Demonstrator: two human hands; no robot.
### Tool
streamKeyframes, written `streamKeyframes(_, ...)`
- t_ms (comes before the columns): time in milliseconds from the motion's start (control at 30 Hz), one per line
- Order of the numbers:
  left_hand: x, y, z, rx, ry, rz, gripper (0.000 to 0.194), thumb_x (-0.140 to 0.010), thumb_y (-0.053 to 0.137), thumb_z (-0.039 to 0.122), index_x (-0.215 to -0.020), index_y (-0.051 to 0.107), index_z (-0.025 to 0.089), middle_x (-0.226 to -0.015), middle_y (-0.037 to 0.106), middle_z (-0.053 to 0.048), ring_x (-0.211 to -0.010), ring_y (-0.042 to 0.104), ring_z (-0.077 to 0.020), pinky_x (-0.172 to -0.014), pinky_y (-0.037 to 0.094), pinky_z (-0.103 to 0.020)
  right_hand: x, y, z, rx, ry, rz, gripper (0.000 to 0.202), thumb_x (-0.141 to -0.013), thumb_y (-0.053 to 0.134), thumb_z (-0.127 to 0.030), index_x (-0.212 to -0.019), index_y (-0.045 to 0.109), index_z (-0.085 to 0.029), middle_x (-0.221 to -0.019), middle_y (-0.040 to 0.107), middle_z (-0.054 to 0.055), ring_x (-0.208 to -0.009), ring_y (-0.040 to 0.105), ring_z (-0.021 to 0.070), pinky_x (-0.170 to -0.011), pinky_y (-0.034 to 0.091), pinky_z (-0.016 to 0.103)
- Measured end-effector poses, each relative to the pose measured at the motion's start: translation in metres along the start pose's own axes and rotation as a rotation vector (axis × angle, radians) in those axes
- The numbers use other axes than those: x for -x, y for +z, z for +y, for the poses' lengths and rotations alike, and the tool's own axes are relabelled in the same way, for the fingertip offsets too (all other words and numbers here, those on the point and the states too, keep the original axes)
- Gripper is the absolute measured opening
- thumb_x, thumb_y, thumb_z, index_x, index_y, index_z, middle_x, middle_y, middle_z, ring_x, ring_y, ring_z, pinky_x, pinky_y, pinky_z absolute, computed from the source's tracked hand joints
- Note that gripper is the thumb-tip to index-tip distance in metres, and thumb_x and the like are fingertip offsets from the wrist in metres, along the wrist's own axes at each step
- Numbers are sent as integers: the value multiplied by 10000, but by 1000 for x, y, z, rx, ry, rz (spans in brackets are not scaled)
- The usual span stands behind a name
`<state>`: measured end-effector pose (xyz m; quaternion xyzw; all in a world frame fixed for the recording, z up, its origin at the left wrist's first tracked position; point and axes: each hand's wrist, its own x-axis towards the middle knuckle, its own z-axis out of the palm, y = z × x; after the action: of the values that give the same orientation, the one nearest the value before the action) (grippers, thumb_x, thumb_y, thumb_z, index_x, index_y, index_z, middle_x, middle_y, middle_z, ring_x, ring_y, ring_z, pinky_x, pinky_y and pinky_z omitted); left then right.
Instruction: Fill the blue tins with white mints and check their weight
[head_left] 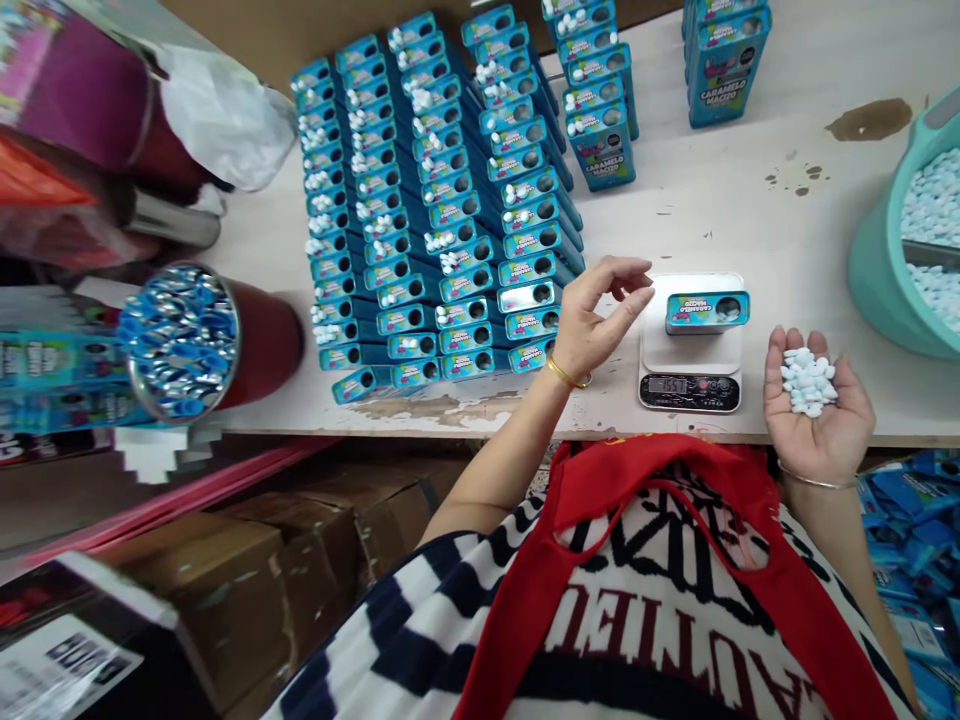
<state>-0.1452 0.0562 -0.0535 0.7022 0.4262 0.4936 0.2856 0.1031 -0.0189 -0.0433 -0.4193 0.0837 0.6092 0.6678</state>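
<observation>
A white digital scale [654, 356] lies near the table's front edge with its display lit. On its platform stands a blue candy tin [686, 311], seen from above, with a round opening in its top. Just left of the scale is my left hand [596, 318], holding nothing; its thumb and bent fingers are apart and do not touch the tin. My right hand [823, 420] is to the right of the scale, palm up and cupped. A small heap of white candies [808, 382] rests in that palm.
Rows of blue tins [459, 212] fill the table's left half, many topped with white candies. More tins [724, 70] stand at the back. A teal bucket [874, 245] of candies is at right. The red container [266, 335] at left holds blue-and-silver pieces.
</observation>
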Motion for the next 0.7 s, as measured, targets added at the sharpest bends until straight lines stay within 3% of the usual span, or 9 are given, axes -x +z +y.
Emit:
streamKeyframes(67, 0, 4, 2, -19, 30, -58, 325, -895, 659, 421, -1159, 598, 241, -981, 691, -14, -880, 648, -131, -742, 514, -286, 0, -1, 2, 6, 12, -9, 263, -915, 525, -293, -1040, 678, -119, -1112, 713, 117, -1249, 600, 233, -974, 583, 350)
streamKeyframes(200, 3, 24, -9, -8, -3, -183, 787, -722, 788, 560, -1350, 467, 210, -1176, 666, -96, -1064, 640, -203, -873, 503, -339, 0, -2, 9, 3, 62, -20, 248, -904, 547, -292, -1013, 682, -115, -1117, 714, 133, -1220, 622, 235, -996, 567, 359)
streamKeyframes(233, 4, 30, -12, 7, -24, -215, 806, -719, 785, 569, -1356, 460, 198, -1191, 664, -110, -1082, 639, -215, -898, 496, -352, 0, -1, 12, -2, 80, -20, 242, -902, 550, -287, -1007, 681, -113, -1114, 716, 138, -1210, 628, 232, -999, 564, 362)
streamKeyframes(333, 1, 44, -13, -28, -6, -292, 538, -836, 681, 515, -1249, 561, 192, -1137, 695, -98, -1038, 649, -214, -907, 475, -372, 2, 4, 18, -14, 140, -1, 238, -918, 517, -272, -996, 678, -115, -1085, 729, 131, -1148, 664, 211, -976, 575, 362)
streamKeyframes(400, -4, 46, -2, -173, 143, -290, 373, -892, 610, 434, -1201, 610, 224, -1121, 707, -75, -983, 635, -208, -895, 443, -386, 3, 10, 21, -23, 149, 16, 234, -937, 484, -249, -995, 678, -129, -1041, 746, 95, -1064, 698, 175, -943, 591, 352)
streamKeyframes(500, -13, 43, 20, -438, 443, -172, 327, -901, 604, 352, -1224, 616, 301, -1165, 708, -44, -985, 600, -215, -923, 368, -411, 1, 20, 22, -46, 153, 4, 234, -951, 462, -213, -999, 680, -145, -968, 761, 45, -928, 721, 129, -861, 620, 316)
streamKeyframes(567, -17, 41, 28, -555, 550, -103, 299, -906, 609, 321, -1204, 627, 328, -1144, 720, -23, -986, 595, -210, -921, 334, -405, -1, 27, 23, -68, 154, -11, 249, -958, 444, -202, -983, 685, -142, -949, 763, 40, -898, 722, 122, -828, 626, 300)
streamKeyframes(700, -17, 42, 19, -635, 509, -128, 267, -906, 604, 327, -1169, 649, 315, -1081, 734, -20, -897, 587, -198, -862, 315, -397, -4, 39, 26, -88, 151, -7, 252, -952, 444, -183, -935, 691, -136, -928, 762, 44, -890, 724, 120, -848, 618, 290)
